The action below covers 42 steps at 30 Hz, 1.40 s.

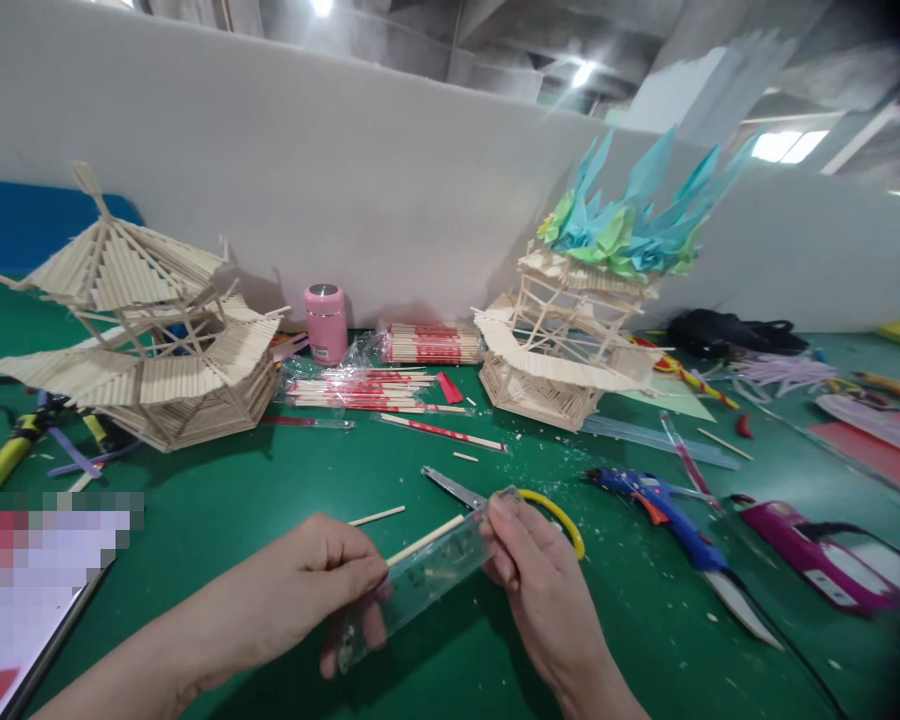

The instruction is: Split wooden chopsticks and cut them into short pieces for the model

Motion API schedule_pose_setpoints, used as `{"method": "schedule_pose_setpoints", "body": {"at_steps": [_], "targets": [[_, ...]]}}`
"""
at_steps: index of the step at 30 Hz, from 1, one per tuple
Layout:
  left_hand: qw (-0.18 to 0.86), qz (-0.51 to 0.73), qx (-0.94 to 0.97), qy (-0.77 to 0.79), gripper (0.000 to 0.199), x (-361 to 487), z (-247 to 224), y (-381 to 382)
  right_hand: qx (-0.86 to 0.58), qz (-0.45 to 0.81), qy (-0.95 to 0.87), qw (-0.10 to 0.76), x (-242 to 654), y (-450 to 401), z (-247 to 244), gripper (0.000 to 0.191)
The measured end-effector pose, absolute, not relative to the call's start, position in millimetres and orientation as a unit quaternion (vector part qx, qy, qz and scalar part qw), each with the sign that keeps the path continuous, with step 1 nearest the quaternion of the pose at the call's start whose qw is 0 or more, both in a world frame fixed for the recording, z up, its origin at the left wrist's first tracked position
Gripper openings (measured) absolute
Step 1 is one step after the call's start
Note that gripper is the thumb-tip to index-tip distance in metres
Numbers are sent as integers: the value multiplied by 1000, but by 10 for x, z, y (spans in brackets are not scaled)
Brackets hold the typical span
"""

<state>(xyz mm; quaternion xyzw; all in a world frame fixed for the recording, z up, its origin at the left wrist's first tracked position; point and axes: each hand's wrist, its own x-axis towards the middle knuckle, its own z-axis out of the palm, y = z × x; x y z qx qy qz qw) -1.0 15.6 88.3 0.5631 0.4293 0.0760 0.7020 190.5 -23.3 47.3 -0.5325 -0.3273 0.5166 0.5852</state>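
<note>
My left hand (pixel 322 575) is closed on the near end of a clear plastic ruler (pixel 439 583), its thumb and finger also pinching a thin wooden stick (pixel 427 538). The stick lies along the ruler's upper edge. At the ruler's far end, the fingers of my right hand (pixel 536 560) grip it, close to the stick's tip. Partly hidden behind that hand are scissors with yellow handles (pixel 559 512), their blades pointing left. Another short stick (pixel 377 516) lies on the green table just beyond my left hand.
Stick-built pavilion models stand at left (pixel 187 385) and right (pixel 547 360), the right one topped with blue and green paper. Between them are a pink flask (pixel 326 325) and bundled sticks (pixel 431 345). A blue glue gun (pixel 664 515) lies at right, a pixelated flat item (pixel 41 590) at left.
</note>
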Motion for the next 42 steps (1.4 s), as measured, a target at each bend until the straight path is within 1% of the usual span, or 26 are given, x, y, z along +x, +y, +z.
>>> {"method": "schedule_pose_setpoints", "body": {"at_steps": [9,15,19,22,26,34,42], "targets": [[702,65,567,427,28,-15,815,155,-532,499,-319,605,1897,-250,443,29],[676,67,602,420,29,-5,844,171,-544,478,-339,601,1881,-239,452,32],[661,65,611,431,31,10,866,185,-536,503,-336,589,1844,-253,455,27],[661,58,610,433,29,13,868,182,-530,515,-332,586,1830,-281,433,24],[665,59,600,441,26,9,865,162,-532,498,-332,599,1804,-337,416,23],[676,64,581,449,28,-16,856,153,-563,436,-277,645,1658,-414,489,28],[654,42,599,461,27,21,951,199,-557,432,-249,664,1643,-459,431,26]]}}
